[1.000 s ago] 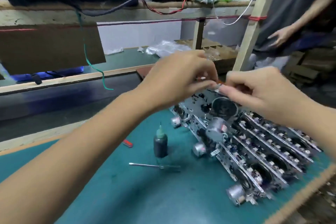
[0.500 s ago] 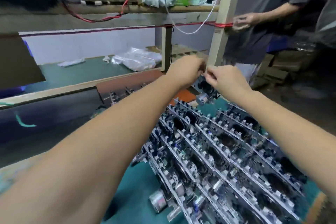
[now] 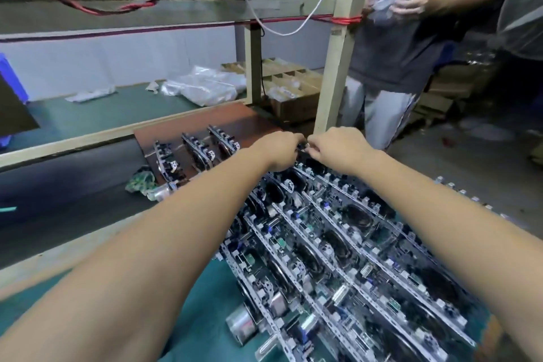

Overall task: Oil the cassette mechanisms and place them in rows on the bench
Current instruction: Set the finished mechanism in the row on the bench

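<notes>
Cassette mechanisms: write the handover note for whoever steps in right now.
Left hand and right hand: both pinch one cassette mechanism at the far end of the rows.
Rows of mechanisms stand packed on the green bench; three more stand on the brown board.
Done: many placed.
Left: seat this one, then continue. Oil bottle not in view.

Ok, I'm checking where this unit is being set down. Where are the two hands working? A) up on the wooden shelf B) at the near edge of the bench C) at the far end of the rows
C: the left hand and right hand meet, pinching a small part at the far end of the rows of cassette mechanisms, beside the wooden post.
</notes>
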A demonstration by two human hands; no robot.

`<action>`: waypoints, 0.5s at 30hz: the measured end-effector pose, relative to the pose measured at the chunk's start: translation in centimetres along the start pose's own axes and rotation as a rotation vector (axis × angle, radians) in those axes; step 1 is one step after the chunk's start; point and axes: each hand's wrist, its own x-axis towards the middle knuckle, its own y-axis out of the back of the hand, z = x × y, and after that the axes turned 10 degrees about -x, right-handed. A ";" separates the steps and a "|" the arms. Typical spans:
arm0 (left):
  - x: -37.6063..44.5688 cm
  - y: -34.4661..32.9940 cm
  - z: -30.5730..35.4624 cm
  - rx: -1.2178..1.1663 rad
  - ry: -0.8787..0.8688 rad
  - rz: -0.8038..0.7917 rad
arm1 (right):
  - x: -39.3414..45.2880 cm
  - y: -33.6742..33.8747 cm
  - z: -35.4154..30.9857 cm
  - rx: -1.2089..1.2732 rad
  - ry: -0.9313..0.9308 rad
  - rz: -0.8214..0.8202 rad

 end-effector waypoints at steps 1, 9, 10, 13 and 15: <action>-0.3 0.1 0.1 0.016 -0.004 -0.007 | 0.0 0.5 -0.2 -0.114 0.000 0.031; -12.2 4.2 2.3 -0.033 -0.001 0.346 | -6.1 9.0 -4.6 0.114 0.002 0.187; -14.9 4.8 2.5 -0.052 -0.006 0.366 | -7.9 10.4 -5.5 0.215 0.035 0.170; -25.2 6.0 3.1 -0.155 0.032 0.403 | -14.3 14.7 -10.2 0.476 0.176 0.177; -31.3 5.5 2.9 -0.248 0.112 0.415 | -18.0 16.2 -14.0 0.577 0.242 0.218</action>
